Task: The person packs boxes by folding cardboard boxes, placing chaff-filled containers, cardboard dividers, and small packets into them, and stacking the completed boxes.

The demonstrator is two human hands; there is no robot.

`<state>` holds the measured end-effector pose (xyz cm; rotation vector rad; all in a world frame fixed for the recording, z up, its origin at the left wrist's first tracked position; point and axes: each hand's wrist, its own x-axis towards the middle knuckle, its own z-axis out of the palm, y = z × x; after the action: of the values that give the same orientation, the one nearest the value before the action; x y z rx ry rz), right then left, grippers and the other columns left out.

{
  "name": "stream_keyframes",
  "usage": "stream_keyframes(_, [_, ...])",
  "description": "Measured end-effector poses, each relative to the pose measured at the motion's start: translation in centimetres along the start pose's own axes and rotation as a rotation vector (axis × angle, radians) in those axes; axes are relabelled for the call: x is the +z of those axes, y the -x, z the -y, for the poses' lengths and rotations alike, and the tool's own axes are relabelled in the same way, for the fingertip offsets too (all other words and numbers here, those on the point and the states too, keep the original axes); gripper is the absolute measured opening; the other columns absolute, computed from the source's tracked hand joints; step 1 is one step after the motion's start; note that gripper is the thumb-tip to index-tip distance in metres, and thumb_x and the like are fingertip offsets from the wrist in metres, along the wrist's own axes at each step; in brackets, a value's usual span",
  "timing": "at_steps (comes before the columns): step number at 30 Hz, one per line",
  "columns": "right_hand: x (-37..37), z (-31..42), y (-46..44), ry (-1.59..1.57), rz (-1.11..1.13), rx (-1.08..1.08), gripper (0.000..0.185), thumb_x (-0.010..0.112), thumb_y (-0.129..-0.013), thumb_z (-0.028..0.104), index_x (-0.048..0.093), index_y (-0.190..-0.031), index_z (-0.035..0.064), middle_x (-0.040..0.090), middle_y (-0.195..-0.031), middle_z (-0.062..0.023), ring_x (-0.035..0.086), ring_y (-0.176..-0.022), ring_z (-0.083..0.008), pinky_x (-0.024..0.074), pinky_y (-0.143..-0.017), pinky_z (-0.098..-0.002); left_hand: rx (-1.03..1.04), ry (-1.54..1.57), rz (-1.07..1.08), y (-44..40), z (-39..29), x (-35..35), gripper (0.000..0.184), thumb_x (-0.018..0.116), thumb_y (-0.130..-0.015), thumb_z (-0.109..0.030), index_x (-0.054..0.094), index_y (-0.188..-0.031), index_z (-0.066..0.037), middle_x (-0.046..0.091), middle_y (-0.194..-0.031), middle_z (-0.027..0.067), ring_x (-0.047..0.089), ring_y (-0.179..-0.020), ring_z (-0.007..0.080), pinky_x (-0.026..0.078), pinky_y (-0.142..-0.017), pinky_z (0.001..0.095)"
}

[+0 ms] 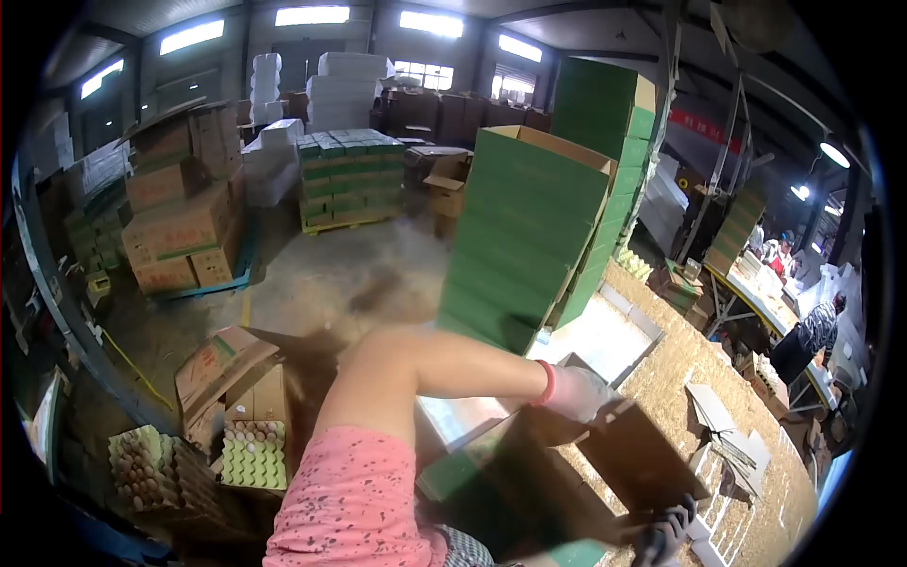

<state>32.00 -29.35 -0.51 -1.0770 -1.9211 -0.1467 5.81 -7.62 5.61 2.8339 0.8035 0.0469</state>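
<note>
Reached with the pale-gloved left hand (578,392) to the upper end of a brown flap (642,454) on an open cardboard box (529,482), nearer than the tall green carton (524,241); could not tell, for blur, its fingers as open or closed. Curled the dark-gloved right hand (669,529) near the flap's lower corner, grip unclear. Had egg trays (254,463) left of the carton, loose card pieces (729,439) to its right.

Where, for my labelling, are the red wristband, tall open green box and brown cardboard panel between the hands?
Red wristband (549,381): head view, band's middle.
Tall open green box (524,236): head view, middle of broad side.
Brown cardboard panel (642,455): head view, flat face.
</note>
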Motion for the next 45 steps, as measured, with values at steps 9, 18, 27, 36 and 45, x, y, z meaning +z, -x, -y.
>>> stream_keyframes(9, [3.3, -5.8, -4.4, 0.669, 0.171, -0.282, 0.031, 0.056, -0.086, 0.018, 0.053, -0.110, -0.0011, 0.058, -0.104, -0.0159, 0.056, -0.100, -0.0301, 0.0419, -0.093, -0.0407, 1.179, 0.187, -0.860, -2.3, -10.2, 8.8, 0.058, 0.057, -0.075, -0.023, 0.046, -0.125, 0.005, 0.041, -0.134, 0.0283, 0.042, -0.124, 0.0448, 0.023, -0.112, 0.0487])
stream_keyframes(18, [4.3, -11.5, 2.0, 0.785, 0.415, 0.274, 0.062, 0.062, -0.079, 0.035, 0.045, -0.132, 0.0062, 0.037, -0.139, -0.0238, 0.033, -0.131, -0.0417, 0.0273, -0.104, -0.0565, 0.853, 0.007, -0.002, -3.6, -13.2, 15.8, 0.051, 0.055, -0.080, -0.026, 0.048, -0.121, 0.003, 0.043, -0.118, 0.0201, 0.043, -0.106, 0.0365, 0.026, -0.095, 0.0434])
stream_keyframes(27, [5.6, -4.4, 8.5, 0.449, 0.276, 0.553, 0.044, 0.054, -0.091, 0.018, 0.046, -0.131, 0.0002, 0.052, -0.126, -0.0169, 0.050, -0.116, -0.0287, 0.0403, -0.101, -0.0394, 0.285, 0.013, -0.441, -0.3, -1.3, 12.2, 0.093, 0.056, -0.078, -0.062, 0.033, -0.141, 0.002, 0.029, -0.145, 0.0298, 0.026, -0.135, 0.0449, 0.022, -0.111, 0.0523])
stream_keyframes(36, [1.3, 7.2, -7.4, 0.115, 0.339, 0.635, 0.032, 0.056, -0.087, 0.017, 0.056, -0.115, 0.0017, 0.063, -0.095, -0.0204, 0.066, -0.083, -0.0301, 0.0537, -0.070, -0.0404, -0.005, -0.170, -0.661, 1.2, 7.3, 24.9, 0.048, 0.044, -0.096, -0.017, 0.037, -0.140, 0.000, 0.039, -0.140, 0.0139, 0.037, -0.129, 0.0247, 0.027, -0.110, 0.0337])
stream_keyframes(45, [0.1, 0.6, 10.8, 0.364, -0.203, 0.664, 0.040, 0.049, -0.093, 0.024, 0.046, -0.124, -0.0023, 0.055, -0.111, -0.0172, 0.055, -0.101, -0.0288, 0.0438, -0.090, -0.0382, -0.103, 1.103, -0.471, 1.7, 2.6, 17.3, 0.034, 0.062, -0.083, -0.029, 0.059, -0.102, 0.000, 0.040, -0.143, 0.0190, 0.034, -0.134, 0.0274, 0.023, -0.109, 0.0354])
